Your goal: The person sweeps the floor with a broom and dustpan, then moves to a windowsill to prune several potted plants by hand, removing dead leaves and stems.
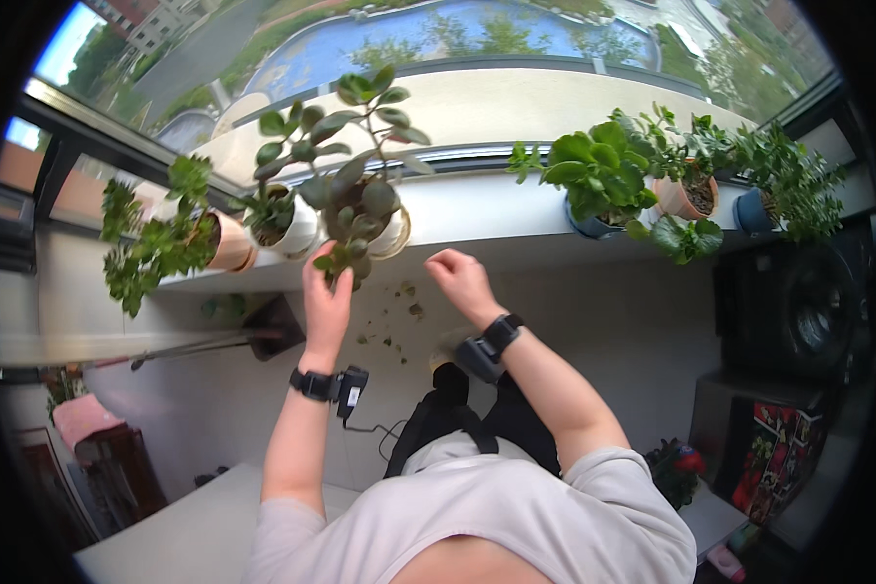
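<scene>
My left hand (327,292) is at a low branch of a tall succulent plant (350,190), its thumb and fingers around the lower leaves (349,257). That plant stands in a white pot (393,237) on the windowsill. To the right of the pot, my right hand (461,281) hovers over the floor with curled fingers; whether something small is between them cannot be told. Fallen leaves (387,341) lie scattered on the floor below, between my hands. Close by on the left is another white pot (299,232) with a smaller succulent.
A terracotta-coloured pot (233,244) stands at the sill's left end. Potted plants in a blue pot (591,225), a pinkish pot (690,197) and another blue pot (752,212) line its right side. A dustpan (274,328) is low at left; a front-loading washing machine (788,314) stands at right.
</scene>
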`<state>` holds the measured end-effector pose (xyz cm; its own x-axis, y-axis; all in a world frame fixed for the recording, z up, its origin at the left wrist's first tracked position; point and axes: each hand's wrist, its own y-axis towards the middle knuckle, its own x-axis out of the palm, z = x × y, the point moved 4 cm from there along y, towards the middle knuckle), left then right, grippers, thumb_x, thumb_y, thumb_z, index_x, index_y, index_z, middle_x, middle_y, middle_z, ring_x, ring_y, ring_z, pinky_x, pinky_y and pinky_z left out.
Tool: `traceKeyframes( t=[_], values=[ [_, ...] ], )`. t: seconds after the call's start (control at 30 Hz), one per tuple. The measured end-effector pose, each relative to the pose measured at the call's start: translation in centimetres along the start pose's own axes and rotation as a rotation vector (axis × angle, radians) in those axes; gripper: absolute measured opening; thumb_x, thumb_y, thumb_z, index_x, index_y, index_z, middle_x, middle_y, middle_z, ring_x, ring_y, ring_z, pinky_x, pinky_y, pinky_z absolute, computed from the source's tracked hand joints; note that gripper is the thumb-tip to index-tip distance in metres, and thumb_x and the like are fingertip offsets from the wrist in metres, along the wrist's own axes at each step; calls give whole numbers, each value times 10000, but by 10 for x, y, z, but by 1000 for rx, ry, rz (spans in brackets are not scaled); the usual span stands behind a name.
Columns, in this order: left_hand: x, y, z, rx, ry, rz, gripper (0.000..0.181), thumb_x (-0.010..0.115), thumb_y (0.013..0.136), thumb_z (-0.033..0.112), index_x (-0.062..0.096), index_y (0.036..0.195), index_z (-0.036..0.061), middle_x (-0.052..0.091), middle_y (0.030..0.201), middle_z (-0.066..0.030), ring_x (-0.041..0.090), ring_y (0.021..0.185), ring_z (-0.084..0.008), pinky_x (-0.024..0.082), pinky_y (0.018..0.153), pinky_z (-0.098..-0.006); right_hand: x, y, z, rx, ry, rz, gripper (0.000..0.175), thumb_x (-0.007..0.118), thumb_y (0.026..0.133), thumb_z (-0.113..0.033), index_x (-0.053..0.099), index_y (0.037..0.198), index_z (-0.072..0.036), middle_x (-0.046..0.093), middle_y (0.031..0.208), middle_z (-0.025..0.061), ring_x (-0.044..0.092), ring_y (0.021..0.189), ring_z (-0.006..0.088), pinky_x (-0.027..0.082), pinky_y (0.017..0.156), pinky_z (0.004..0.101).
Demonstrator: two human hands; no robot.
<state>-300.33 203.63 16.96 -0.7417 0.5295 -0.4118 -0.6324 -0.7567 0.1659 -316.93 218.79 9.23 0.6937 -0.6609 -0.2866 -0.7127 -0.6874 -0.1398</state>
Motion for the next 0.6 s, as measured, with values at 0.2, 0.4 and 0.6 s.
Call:
traceKeyframes(
  t=[0.2,0.4,0.6],
  values=[
    [-14,-28,-11,99,247,43,269,620,880,95,602,1125,-14,561,1206,-111,568,1114,-265,462,933,-344,-30,-1,-7,0,64,-107,172,587,904,-163,702,962,-48,697,753,50,662,705,120,514,651,259],
    [-16,-36,-26,4,-179,138,435,554,945,70,414,1350,-2,478,1298,-125,500,1202,-218,427,1007,-344,-43,-12,-4,30,182,-105,187,567,916,-163,688,975,-34,698,772,46,667,725,114,516,673,251],
    [21,-59,12,15,-70,261,221,528,960,115,487,1162,34,513,1070,-84,525,948,-161,452,861,-303,-134,-54,19,103,374,98,172,578,952,-144,667,997,-3,659,831,30,636,755,90,522,694,225]
  ],
)
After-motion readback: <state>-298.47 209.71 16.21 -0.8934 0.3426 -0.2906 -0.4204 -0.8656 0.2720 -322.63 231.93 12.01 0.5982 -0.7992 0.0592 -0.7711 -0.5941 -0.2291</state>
